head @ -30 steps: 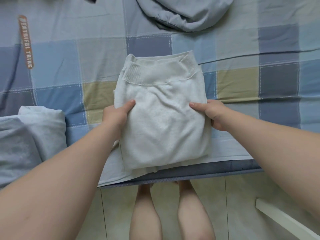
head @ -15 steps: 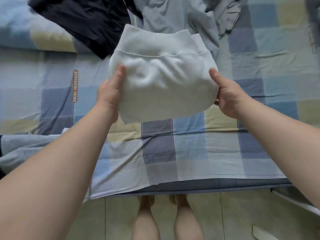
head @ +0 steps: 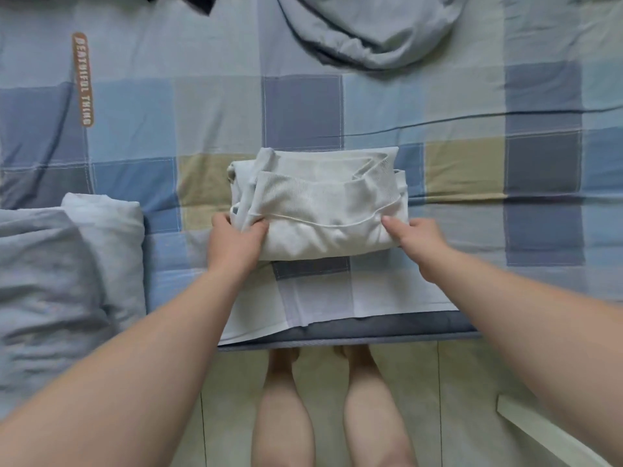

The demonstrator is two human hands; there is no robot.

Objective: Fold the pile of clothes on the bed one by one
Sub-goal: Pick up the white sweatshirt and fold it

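Observation:
A white garment [head: 323, 203] with a ribbed hem lies folded into a compact bundle on the checked bedsheet [head: 303, 112], near the bed's front edge. My left hand [head: 236, 244] grips its left end, thumb on top and fingers tucked under the fold. My right hand [head: 416, 239] holds its right end the same way. A grey-blue unfolded garment [head: 371, 28] lies crumpled at the far side of the bed.
Folded light-grey clothes [head: 67, 264] are stacked on the bed at the left. A dark garment [head: 188, 0] shows at the top edge. The bed's front edge [head: 337, 332] runs below my hands; a white bar [head: 546, 433] lies on the tiled floor at lower right.
The white garment was lifted off the bed, folded over in the air, and now lies back on the sheet as a shorter bundle, both hands still on its ends.

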